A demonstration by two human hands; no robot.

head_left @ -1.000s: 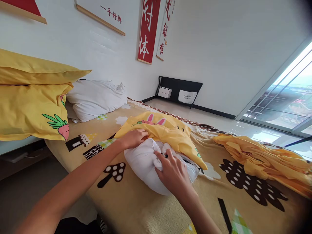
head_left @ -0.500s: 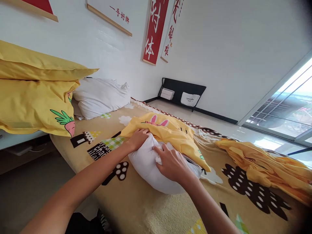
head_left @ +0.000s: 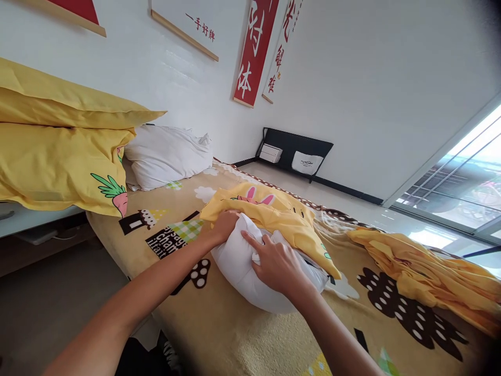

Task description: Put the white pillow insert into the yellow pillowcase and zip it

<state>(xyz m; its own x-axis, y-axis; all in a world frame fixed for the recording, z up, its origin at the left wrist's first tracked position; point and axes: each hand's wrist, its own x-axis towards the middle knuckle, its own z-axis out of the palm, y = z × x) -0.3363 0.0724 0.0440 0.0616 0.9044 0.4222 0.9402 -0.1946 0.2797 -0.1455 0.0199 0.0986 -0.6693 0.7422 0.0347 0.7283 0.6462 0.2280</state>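
A white pillow (head_left: 250, 290) lies on the bed, its far part inside a yellow pillowcase (head_left: 282, 209) printed with pink rabbit ears. The near end of the pillow bulges out of the case's opening towards me. My left hand (head_left: 227, 225) grips the edge of the pillowcase at the left of the opening, its fingertips partly hidden by the cloth. On top of the pillow, my right hand (head_left: 278, 263) pinches a fold of the white fabric, with the index finger stretched out towards the left hand.
Yellow pillows (head_left: 58, 156) with a carrot print are stacked at the left, beside another white pillow (head_left: 168, 156). Crumpled yellow cloth (head_left: 422, 266) lies on the right of the patterned bed blanket (head_left: 258, 350). A black rack (head_left: 291, 151) stands by the far wall.
The view has shifted slightly, so the scene sits a little further right. Both hands keep nearly the same place on the pillow and pillowcase.
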